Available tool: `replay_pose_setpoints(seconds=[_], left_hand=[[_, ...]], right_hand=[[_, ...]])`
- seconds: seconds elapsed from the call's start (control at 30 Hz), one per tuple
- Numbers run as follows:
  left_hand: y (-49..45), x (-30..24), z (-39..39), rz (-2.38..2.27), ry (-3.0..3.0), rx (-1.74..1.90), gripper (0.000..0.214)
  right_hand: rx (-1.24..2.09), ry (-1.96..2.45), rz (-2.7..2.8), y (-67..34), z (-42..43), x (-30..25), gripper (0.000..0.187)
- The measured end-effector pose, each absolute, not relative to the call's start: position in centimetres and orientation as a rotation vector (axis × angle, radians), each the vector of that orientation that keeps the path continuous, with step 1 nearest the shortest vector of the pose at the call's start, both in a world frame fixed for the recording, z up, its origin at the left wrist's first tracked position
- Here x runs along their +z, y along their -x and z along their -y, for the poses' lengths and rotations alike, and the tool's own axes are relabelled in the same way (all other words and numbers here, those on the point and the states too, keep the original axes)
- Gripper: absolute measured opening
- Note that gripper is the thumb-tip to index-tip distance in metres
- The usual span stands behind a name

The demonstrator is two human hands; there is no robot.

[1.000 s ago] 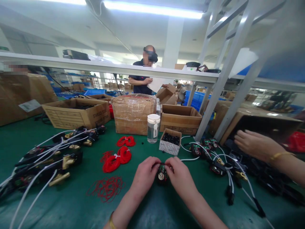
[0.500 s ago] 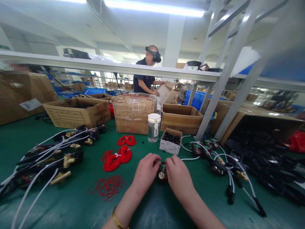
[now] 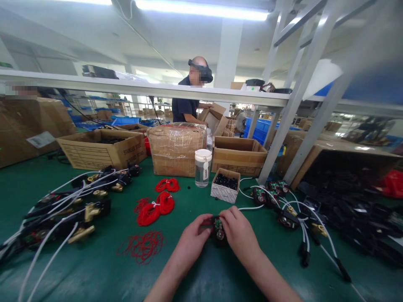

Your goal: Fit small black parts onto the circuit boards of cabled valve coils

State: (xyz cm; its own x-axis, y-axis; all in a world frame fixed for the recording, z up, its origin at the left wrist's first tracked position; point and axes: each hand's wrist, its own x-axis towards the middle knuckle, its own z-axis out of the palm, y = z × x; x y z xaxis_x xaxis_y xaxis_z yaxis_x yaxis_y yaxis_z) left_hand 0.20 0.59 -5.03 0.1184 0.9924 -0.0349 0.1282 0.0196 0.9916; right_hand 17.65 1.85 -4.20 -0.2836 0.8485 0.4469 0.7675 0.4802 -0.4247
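Note:
Low in the middle of the head view, my left hand point(image 3: 192, 240) and my right hand point(image 3: 239, 235) both grip a small black valve part point(image 3: 218, 230) with a red and green face, held just above the green table mat point(image 3: 94, 272). Fingers of each hand curl round its sides and top. A white cable point(image 3: 250, 207) runs off to the right from behind my right hand. Just beyond my hands stand a small white box of black pieces point(image 3: 224, 186) and a clear jar with a white lid point(image 3: 203, 167).
Red wire ties point(image 3: 156, 205) lie in bundles and loose loops point(image 3: 142, 247) left of centre. Brass valves with white cables point(image 3: 72, 205) cover the left, more assemblies point(image 3: 292, 209) the right. Cardboard boxes point(image 3: 176, 149) line the back under a metal rack post point(image 3: 283, 126). A person point(image 3: 190, 94) works beyond.
The valve part has been turned in my hands, and both hands sit slightly lower. A co-worker's hand seen at the right a second ago is gone. The person behind has shifted.

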Motion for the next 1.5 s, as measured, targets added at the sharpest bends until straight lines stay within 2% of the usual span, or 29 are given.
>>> replay_pose_setpoints(seconds=[0.17, 0.33, 0.63, 1.07, 1.5], left_hand=[[-1.0, -5.1, -0.3, -1.326, -1.414, 1.085, 0.044], [-1.5, -4.6, -0.4, -1.535, -1.567, 1.056, 0.036], [-1.5, -3.7, -0.2, -1.607, -1.539, 1.111, 0.026], [-1.4, -3.8, -1.1, -1.632, -1.564, 1.077, 0.026], [-1.4, -3.3, -0.9, -1.640, -1.628, 1.119, 0.025]], right_hand=[[0.332, 1.263, 2.015, -18.4, -1.9, -3.9, 0.016], [0.376, 1.230, 1.979, -18.4, -1.9, -4.3, 0.015], [0.378, 1.186, 1.954, -18.4, -2.1, -4.8, 0.015], [0.289, 1.184, 1.968, -18.2, -2.3, -5.3, 0.013], [0.336, 1.159, 1.937, -18.3, -2.4, -5.4, 0.013]])
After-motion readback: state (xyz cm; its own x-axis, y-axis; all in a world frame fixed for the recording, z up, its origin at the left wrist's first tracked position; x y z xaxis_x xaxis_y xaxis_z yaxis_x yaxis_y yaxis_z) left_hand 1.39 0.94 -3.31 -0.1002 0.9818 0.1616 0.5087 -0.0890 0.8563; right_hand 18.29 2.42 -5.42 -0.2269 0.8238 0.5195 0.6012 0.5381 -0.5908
